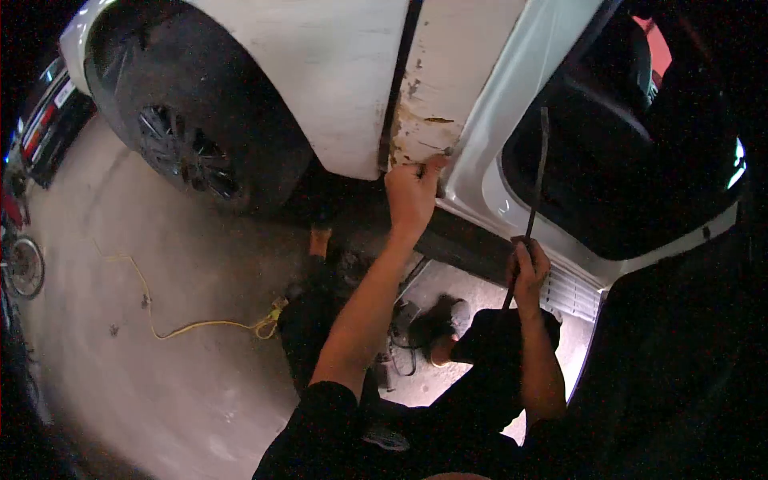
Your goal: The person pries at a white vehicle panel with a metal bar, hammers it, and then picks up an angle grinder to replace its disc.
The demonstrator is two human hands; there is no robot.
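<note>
My left hand (412,198) is at the bottom edge of a white car panel (448,88) whose paint is chipped and rust-stained. Its fingers are curled against the panel's lower end; whether they pinch anything is too small to tell. Lower and to the right, my right hand (528,268) is closed round a long thin dark rod (540,176). The rod stands nearly upright, its upper end in front of the dark door opening and its lower end by my knee. Beside the chipped panel runs the glossy door frame (488,120).
A dark wheel (188,152) sits in the wheel arch at the upper left. On the floor a yellow cord (196,326) winds toward my legs. Dark tools or cables (404,340) lie between my feet. A separate wheel (26,266) shows at the far left.
</note>
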